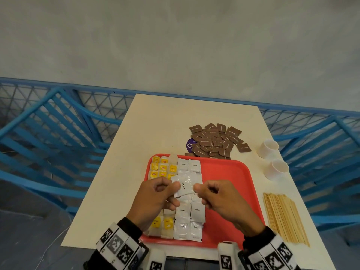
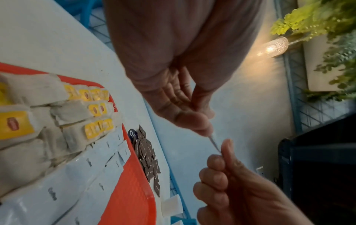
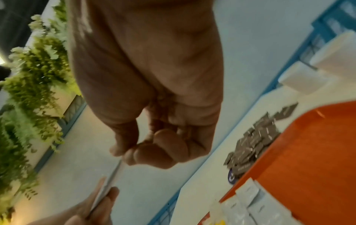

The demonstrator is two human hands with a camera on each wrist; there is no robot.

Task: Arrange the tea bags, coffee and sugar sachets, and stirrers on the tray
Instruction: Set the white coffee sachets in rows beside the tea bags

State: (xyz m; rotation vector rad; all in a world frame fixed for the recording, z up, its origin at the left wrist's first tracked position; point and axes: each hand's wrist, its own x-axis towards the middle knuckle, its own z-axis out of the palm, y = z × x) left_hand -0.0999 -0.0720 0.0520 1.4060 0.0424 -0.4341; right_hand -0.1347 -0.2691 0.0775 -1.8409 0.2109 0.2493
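Observation:
Both hands hold one white coffee sachet [image 1: 183, 187] a little above the red tray [image 1: 229, 172]. My left hand [image 1: 176, 187] pinches its left edge and my right hand [image 1: 196, 189] pinches its right edge. The left wrist view shows the sachet [image 2: 214, 143] edge-on between the left hand [image 2: 200, 126] and the right hand [image 2: 223, 153]. Yellow-tagged tea bags [image 1: 162, 167] fill the tray's left columns, with coffee sachets [image 1: 191, 165] in rows beside them. Brown sugar sachets [image 1: 216, 142] lie piled on the table behind the tray. Wooden stirrers [image 1: 282, 217] lie in a bundle to the right.
Two white cups [image 1: 269, 148] lie on their sides at the table's right edge. The tray's right half [image 1: 233, 191] is bare red surface. Blue chairs [image 1: 48, 133] and a mesh fence surround the cream table [image 1: 155, 123].

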